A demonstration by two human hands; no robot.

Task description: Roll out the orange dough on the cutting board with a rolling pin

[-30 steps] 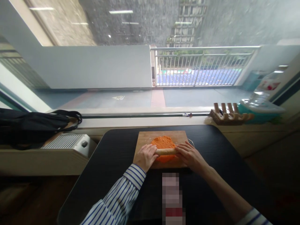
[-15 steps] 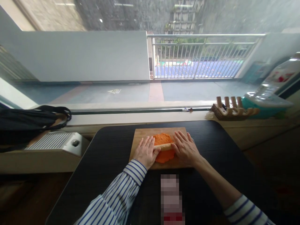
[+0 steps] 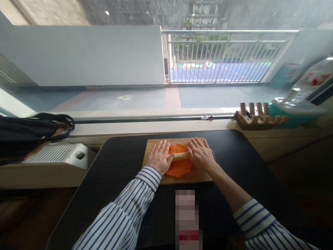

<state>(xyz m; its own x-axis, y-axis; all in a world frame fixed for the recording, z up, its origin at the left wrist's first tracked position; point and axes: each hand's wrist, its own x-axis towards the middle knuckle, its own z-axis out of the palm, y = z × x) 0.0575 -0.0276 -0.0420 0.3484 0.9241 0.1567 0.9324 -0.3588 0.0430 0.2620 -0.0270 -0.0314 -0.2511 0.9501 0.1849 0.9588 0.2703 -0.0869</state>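
Observation:
A flat sheet of orange dough or clay [image 3: 180, 167] lies on a wooden board [image 3: 148, 152]; which material it is I cannot tell. Across it rests a light wooden rolling pin [image 3: 180, 156], with orange showing both beyond and in front of it. My left hand [image 3: 159, 158] lies palm down over the pin's left end, fingers stretched out. Over the right end, my right hand [image 3: 201, 153] presses with its fingers extended forward. Both palms hide the pin's ends and part of the orange sheet.
The board sits on a dark table [image 3: 117, 166] by a window. On the sill stand a wooden rack [image 3: 256, 119] and a teal container [image 3: 299, 116]. A black bag [image 3: 28, 128] and a white slatted unit [image 3: 59, 153] are at the left.
Both hands and the rolling pin have moved slightly forward over the orange sheet, leaving more of it showing in front of the pin. The whole view has shifted a little.

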